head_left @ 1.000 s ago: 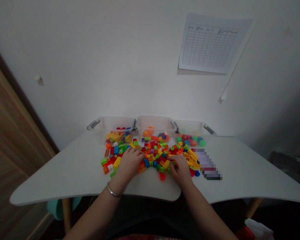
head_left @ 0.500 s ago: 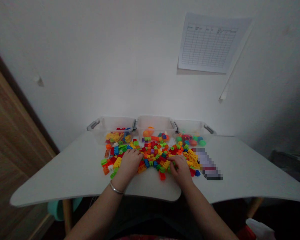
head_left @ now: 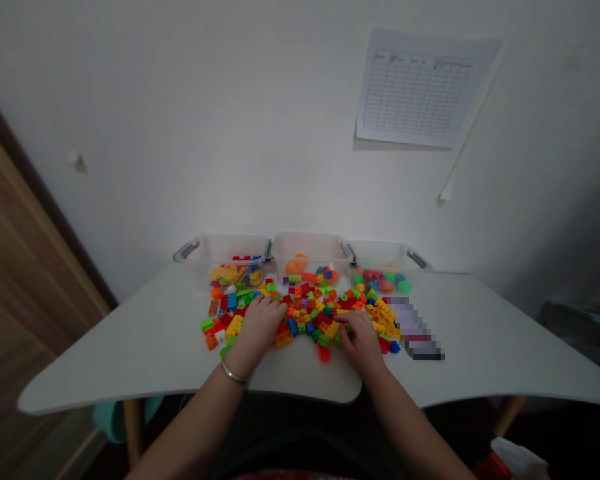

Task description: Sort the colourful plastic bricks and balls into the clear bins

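The left hand (head_left: 261, 327) (silver bracelet (head_left: 233, 373) at its wrist) lies over the loose bricks (head_left: 305, 310), lower centre; whether its grip is closed can't be made out. The right hand (head_left: 364, 340) curls over their right side, grip equally unclear. Behind, mid-frame, clear bins (head_left: 310, 245) line the tabletop (head_left: 150, 347).

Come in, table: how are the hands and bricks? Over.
Left hand over brick pile, right hand likewise; grips unclear. Three clear bins behind pile. Pixelated item beside it, right.
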Demonstrator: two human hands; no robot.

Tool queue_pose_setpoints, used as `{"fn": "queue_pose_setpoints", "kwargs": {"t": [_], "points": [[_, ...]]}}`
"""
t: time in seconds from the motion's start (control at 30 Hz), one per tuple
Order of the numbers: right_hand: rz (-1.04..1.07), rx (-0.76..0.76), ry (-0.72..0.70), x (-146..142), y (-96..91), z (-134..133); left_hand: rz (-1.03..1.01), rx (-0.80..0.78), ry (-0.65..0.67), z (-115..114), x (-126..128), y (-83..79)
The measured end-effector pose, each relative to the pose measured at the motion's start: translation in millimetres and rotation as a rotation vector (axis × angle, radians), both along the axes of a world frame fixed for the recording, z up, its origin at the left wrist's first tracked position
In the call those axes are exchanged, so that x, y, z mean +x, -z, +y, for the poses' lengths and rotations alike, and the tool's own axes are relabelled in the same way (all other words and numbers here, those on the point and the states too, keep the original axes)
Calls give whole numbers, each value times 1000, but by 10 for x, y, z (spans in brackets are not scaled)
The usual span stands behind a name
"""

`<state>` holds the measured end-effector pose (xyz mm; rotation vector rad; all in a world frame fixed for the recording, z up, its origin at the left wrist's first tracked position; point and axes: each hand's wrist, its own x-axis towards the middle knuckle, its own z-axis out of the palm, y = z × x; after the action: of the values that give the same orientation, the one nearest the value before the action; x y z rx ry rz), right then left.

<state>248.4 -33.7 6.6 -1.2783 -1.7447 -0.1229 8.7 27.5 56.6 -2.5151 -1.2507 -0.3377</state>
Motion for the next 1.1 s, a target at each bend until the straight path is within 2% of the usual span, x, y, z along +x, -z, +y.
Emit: {"fn": "queue_pose_setpoints", "kwargs": {"t": [0.23,0.33,0.57,0.63,0.77,0.83,0.97,1.1], "points": [[14,12,-4,-9,-19,-5,-33,-89,26,63,-88,-79],[18,7,-3,-5,-14,-4,-139,-123,65,119,-158,-169],[6,8,-23,3,-2,1,-469,35,151,287,-373,-422],[5,31,-32,0,-10,-3,-596,84,98,374,-415,-454],[4,40,-31,-9,-37,-18,-778,187,-110,588,-486,-497],[7,41,-35,-10,-50,-26,-728,225,-172,689,-528,-516],[11,51,-45,-12,-65,-39,-564,181,-228,828,-597,-513],[22,56,-54,-17,-70,-47,-614,185,-308,896,-598,-466]]}}
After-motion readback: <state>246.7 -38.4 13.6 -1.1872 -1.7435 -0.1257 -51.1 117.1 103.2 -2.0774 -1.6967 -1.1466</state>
